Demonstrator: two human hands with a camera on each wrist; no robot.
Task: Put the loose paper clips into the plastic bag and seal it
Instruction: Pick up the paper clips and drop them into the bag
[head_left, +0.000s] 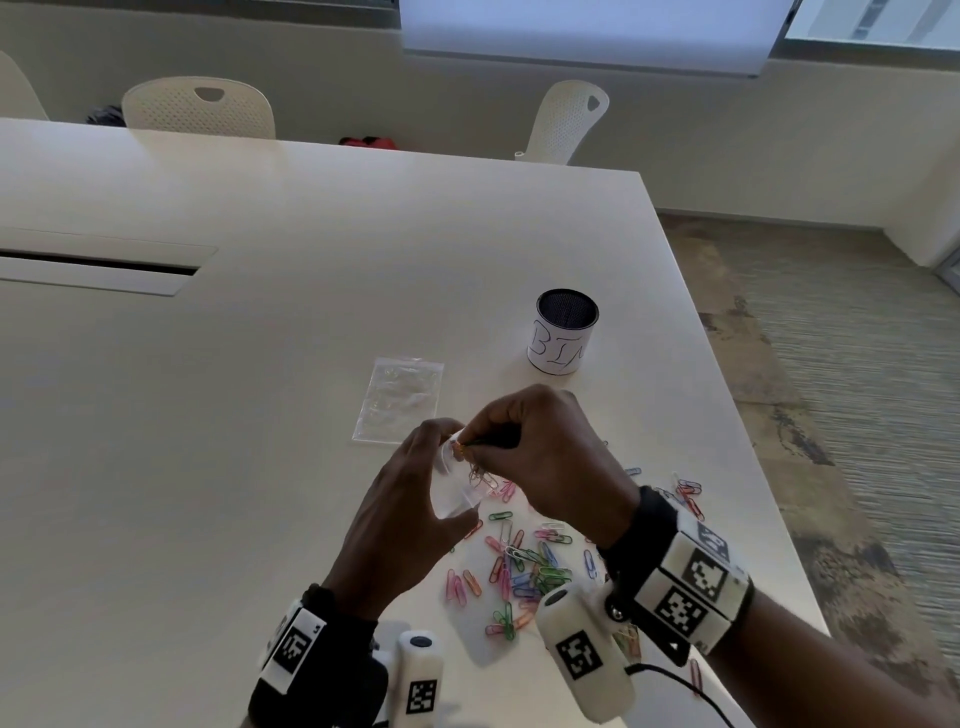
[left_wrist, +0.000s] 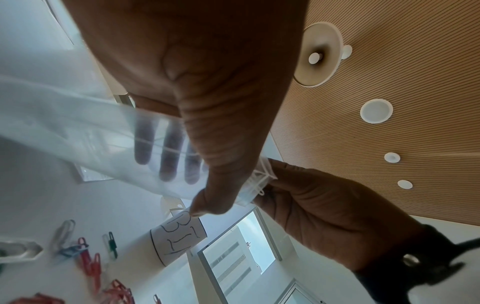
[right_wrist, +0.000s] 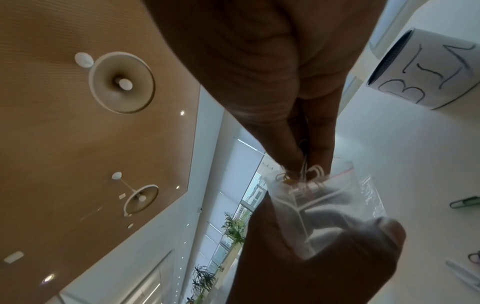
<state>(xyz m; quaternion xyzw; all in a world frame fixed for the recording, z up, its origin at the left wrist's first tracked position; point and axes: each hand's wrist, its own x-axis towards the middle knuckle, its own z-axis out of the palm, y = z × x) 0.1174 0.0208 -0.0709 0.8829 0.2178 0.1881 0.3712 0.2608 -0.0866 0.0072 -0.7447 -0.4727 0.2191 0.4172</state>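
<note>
My left hand (head_left: 439, 470) holds a small clear plastic bag (head_left: 462, 488) upright above the table, thumb on one side and fingers behind it. My right hand (head_left: 470, 441) pinches a few paper clips (right_wrist: 310, 173) at the bag's open mouth. In the left wrist view the fingers show through the bag (left_wrist: 103, 133), and the clips (left_wrist: 257, 181) sit at its top edge. The right wrist view shows the bag (right_wrist: 330, 203) just below my fingertips. Several loose coloured paper clips (head_left: 519, 566) lie scattered on the table under my wrists.
A second clear bag (head_left: 397, 400) lies flat on the white table (head_left: 260, 364) beyond my hands. A mesh cup labelled BIN (head_left: 563, 332) stands at the far right. The table's right edge (head_left: 727, 374) is close by; chairs (head_left: 200, 106) stand on the far side.
</note>
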